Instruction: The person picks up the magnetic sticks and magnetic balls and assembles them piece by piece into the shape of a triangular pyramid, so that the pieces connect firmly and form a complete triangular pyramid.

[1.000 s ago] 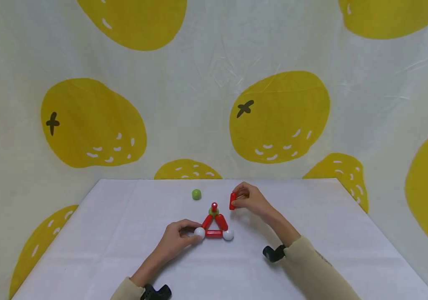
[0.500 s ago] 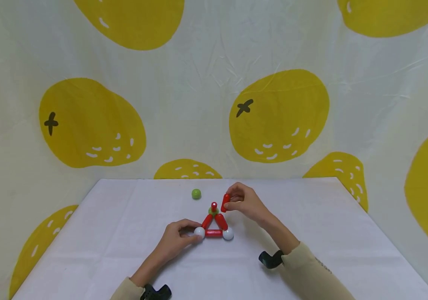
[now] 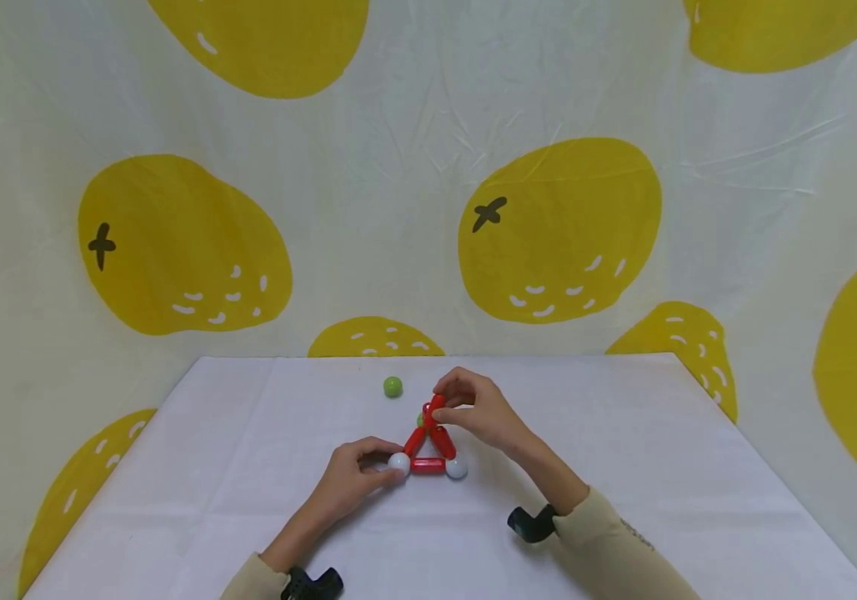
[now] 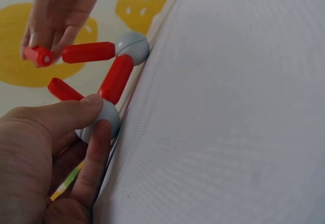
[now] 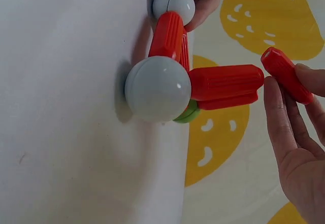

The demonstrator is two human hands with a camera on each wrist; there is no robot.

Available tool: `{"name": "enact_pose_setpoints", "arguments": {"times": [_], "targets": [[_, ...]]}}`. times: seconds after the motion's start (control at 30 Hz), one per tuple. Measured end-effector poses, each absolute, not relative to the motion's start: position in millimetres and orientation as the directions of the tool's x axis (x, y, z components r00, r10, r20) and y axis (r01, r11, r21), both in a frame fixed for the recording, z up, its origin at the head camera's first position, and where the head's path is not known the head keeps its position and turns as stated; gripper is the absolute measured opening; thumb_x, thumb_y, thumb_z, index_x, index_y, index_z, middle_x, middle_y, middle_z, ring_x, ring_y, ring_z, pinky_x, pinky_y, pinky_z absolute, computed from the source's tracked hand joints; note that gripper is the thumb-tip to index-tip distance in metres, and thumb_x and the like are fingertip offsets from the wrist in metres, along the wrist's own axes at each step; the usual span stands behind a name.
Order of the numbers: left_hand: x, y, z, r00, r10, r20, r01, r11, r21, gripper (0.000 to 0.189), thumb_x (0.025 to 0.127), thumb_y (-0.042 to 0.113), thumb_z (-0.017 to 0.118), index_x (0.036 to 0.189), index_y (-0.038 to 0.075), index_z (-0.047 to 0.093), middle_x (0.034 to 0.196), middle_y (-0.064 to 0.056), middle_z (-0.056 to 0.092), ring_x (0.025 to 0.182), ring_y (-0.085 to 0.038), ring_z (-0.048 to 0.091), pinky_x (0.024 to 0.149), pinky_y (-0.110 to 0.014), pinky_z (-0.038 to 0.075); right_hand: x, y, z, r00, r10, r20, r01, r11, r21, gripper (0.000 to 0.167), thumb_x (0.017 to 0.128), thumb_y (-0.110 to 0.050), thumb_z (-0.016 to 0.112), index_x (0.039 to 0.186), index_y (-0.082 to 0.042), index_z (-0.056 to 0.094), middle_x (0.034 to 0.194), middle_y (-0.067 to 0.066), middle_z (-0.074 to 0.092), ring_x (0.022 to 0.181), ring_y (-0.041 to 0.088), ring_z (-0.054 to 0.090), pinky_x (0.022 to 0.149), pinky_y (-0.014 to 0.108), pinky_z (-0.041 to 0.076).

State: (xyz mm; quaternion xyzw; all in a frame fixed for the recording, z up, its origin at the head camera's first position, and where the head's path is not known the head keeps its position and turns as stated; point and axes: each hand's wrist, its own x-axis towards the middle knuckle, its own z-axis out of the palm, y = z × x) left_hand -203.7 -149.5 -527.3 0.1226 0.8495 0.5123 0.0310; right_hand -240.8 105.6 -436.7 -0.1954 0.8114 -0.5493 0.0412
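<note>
A triangle of red toy building rods lies on the table, with a white ball (image 3: 456, 467) at the near right corner and a green ball (image 3: 421, 420) at the far one. From the green ball an upright rod rises. At the near left corner, my left hand (image 3: 357, 477) pinches another white ball (image 4: 107, 120) between thumb and fingers. My right hand (image 3: 484, 410) pinches a loose red rod (image 5: 287, 75), tilted, close to the upright rod's top. Whether the two rods touch, I cannot tell. The head view partly hides the upright rod behind the held one.
A second green ball (image 3: 393, 387) lies apart on the white-covered table (image 3: 248, 425), beyond the triangle. Behind the table's far edge hangs a cloth (image 3: 376, 208) with yellow fruit shapes. Dark wrist cameras (image 3: 531, 524) are on both forearms.
My right hand has carried its red rod leftward to the triangle's far corner, and the rod has tilted from nearly upright. The left hand keeps its place on the white ball.
</note>
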Motion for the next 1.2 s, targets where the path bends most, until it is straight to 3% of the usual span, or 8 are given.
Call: {"name": "enact_pose_setpoints", "arguments": {"times": [0.53,1.2], "targets": [[-206,-151,-532,-0.968,0.232,0.096,0.192,0.439,0.878,0.035,0.087,0.038,0.084,0.117,0.023,0.076,0.117,0.003,0.075,0.105,-0.016,0.064,0.081,-0.018,0.057,-236,86,-446,-0.861,-0.482,0.162,-0.379,0.396,-0.836,0.017,0.092,-0.009,0.076,0.108,-0.012,0.069,0.1,0.003,0.076,0.09,0.015,0.071,0.085,0.028,0.061],[-205,-151,-527,-0.968,0.227,0.105,0.199,0.447,0.872,0.034,0.085,0.031,0.085,0.116,0.018,0.076,0.115,0.001,0.075,0.105,-0.02,0.063,0.079,-0.018,0.055,-235,76,-454,-0.835,-0.528,0.156,-0.427,0.443,-0.788,0.015,0.09,-0.009,0.078,0.102,-0.014,0.071,0.094,-0.002,0.077,0.085,0.011,0.069,0.081,0.021,0.056]]}}
